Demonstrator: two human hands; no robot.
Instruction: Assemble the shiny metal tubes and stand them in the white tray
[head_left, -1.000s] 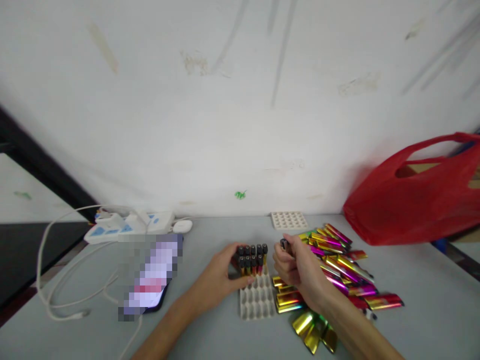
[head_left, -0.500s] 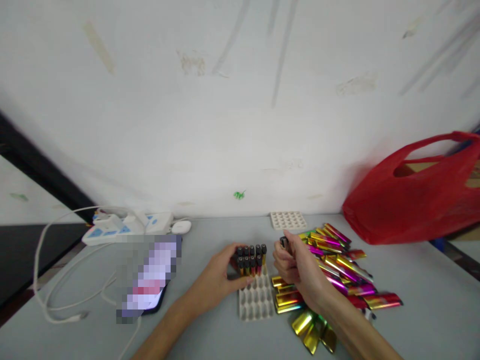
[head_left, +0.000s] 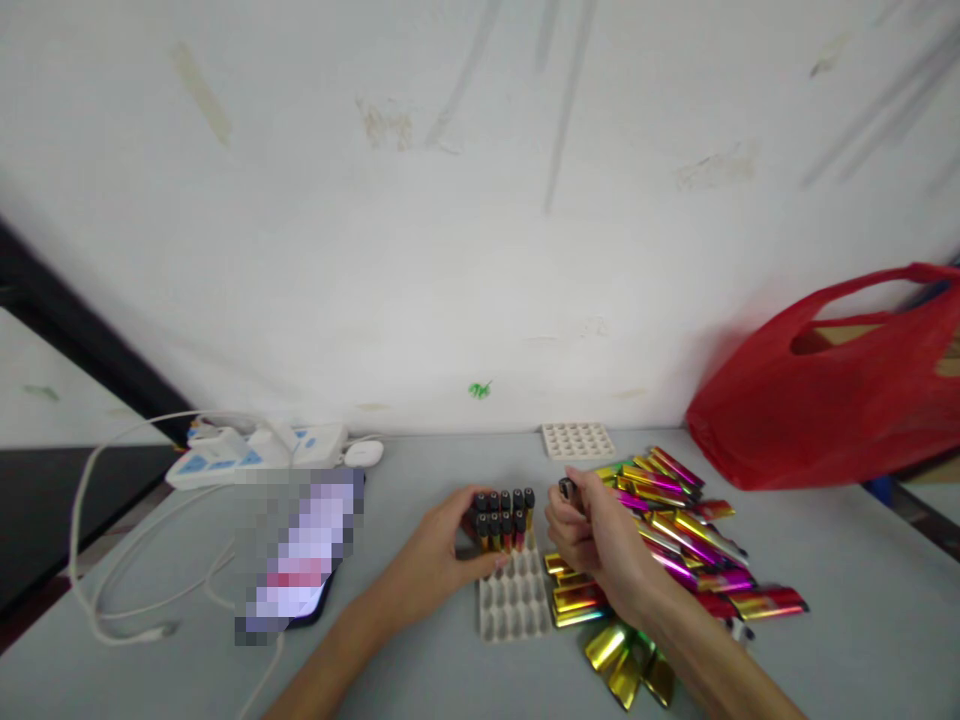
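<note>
A white cell tray (head_left: 514, 603) lies on the grey table in front of me, its far rows filled with upright lighters (head_left: 504, 518) with black tops. My left hand (head_left: 439, 553) is curled round the tray's left side and those standing lighters. My right hand (head_left: 596, 538) is closed on one lighter (head_left: 568, 489), held just right of the filled rows with its black top showing. A heap of shiny gold, pink and red lighters (head_left: 675, 540) lies under and right of my right hand.
A second white cell tray (head_left: 577, 440) rests by the wall. A red plastic bag (head_left: 832, 400) fills the right rear. At left lie a phone (head_left: 300, 560), a white power strip (head_left: 255, 455) and looping white cables (head_left: 112, 560).
</note>
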